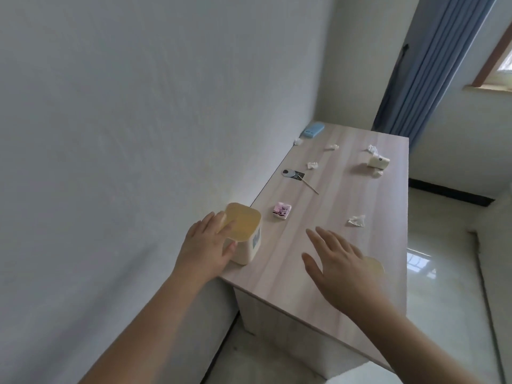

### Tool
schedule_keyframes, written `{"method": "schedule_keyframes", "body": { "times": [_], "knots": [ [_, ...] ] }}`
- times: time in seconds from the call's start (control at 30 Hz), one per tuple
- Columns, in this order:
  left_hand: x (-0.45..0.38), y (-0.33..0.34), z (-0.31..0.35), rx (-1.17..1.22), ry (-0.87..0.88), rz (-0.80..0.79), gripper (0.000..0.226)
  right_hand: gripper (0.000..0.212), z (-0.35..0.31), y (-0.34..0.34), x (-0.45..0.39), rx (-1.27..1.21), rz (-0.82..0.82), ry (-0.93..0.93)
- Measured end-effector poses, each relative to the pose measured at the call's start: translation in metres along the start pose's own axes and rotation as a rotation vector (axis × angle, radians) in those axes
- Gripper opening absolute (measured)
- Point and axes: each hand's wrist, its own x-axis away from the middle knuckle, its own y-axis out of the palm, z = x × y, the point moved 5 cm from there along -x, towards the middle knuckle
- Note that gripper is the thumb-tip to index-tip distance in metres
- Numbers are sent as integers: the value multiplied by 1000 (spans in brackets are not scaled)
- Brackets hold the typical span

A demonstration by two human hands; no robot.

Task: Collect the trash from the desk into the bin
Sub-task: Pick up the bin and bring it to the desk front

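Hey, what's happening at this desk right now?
A person is tidying a light wooden desk. Their left hand holds a small cream plastic bin with a translucent yellow lid at the near corner. Their right hand hovers open over the desk. Crumpled white tissues, such as the nearest one, are scattered on the desk, not yet collected.
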Motion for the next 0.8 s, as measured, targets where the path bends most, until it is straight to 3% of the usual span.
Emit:
{"method": "schedule_keyframes", "body": {
  "times": [0.27,0.47,0.63,0.8],
  "knots": [
    [-23,40,-28,-193,-123,-117,57,65,20,49,-76,-64,-112,-131],
    [-26,74,-34,-111,-263,-163,55,59,10,93,-123,-102,-193,-191],
    [-34,92,-44,26,-293,-75,43,59,-5,134,-162,-301,-340,-95],
    [-46,105,-53,11,-206,-119,45,63,-24,160,-185,-396,-379,30]
  ]
}}
